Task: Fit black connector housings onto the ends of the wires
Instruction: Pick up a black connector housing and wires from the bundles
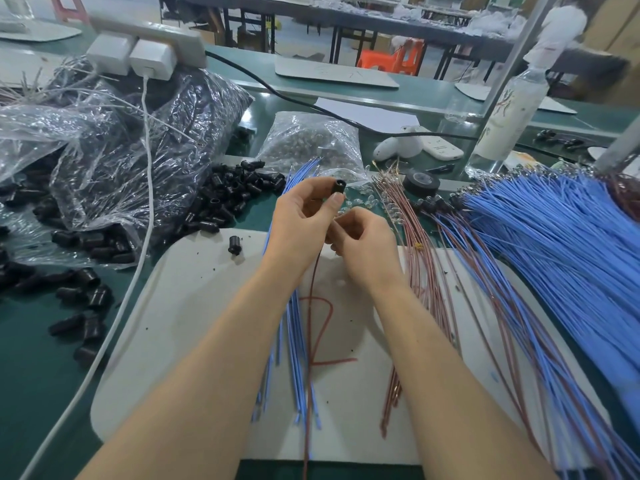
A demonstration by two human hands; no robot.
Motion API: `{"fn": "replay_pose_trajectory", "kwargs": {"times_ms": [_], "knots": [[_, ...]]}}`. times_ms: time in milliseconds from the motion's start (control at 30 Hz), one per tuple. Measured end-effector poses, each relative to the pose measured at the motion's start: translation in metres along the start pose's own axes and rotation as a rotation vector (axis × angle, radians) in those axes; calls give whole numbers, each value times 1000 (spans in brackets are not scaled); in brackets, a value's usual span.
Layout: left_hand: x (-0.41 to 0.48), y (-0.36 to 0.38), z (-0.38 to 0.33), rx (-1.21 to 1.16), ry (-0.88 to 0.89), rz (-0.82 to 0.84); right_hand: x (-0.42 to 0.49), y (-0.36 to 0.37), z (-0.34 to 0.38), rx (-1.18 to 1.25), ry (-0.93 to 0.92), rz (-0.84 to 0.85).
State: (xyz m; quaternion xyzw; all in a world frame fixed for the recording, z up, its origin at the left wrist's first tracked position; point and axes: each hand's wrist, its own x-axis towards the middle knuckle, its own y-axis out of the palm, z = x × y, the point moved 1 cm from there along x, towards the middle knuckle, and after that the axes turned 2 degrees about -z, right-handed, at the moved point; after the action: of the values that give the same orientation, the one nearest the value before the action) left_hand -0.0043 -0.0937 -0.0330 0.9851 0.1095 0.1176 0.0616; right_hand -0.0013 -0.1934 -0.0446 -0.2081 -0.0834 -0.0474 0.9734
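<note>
My left hand (pixel 301 223) pinches a black connector housing (pixel 337 187) between thumb and fingers, open end up, above the white mat (pixel 194 306). Just below and to the right, my right hand (pixel 363 247) has its fingers curled around the top of a red wire (pixel 313 306) that hangs down over the mat. A small bunch of blue wires (pixel 294 341) lies under my left forearm. Brown wires (pixel 426 271) lie to the right of my hands. One loose housing (pixel 234 245) sits on the mat's top left.
Loose black housings (pixel 235 192) spill from a plastic bag (pixel 114 161) on the left. A clear bag of small parts (pixel 311 143), a tape roll (pixel 420 181) and a bottle (pixel 509 112) stand behind. A thick blue wire bundle (pixel 554 244) fills the right. A white cable (pixel 138 244) crosses the left.
</note>
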Motion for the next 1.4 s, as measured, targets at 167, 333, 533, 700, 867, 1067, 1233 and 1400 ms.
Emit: {"fn": "replay_pose_trajectory", "kwargs": {"times_ms": [167,333,533,700,867,1067,1233,1400], "knots": [[-2,3,-2,38,49,86,2,-6,-3,-89,-34,-37],[-3,5,1,93,89,192,0,-11,-3,-97,-122,-133],[-6,5,3,245,197,217,0,-18,-2,-188,-225,-183],[-8,6,2,277,213,204,0,-17,-4,-220,-234,-190],[-7,8,2,269,202,190,0,-16,-4,-204,-248,-213],[-7,8,2,246,189,187,1,-15,-6,-211,-220,-215],[-6,6,3,209,169,193,2,-15,-5,-219,-210,-211],[-5,6,5,215,159,183,1,-15,-4,-252,-212,-179]]}}
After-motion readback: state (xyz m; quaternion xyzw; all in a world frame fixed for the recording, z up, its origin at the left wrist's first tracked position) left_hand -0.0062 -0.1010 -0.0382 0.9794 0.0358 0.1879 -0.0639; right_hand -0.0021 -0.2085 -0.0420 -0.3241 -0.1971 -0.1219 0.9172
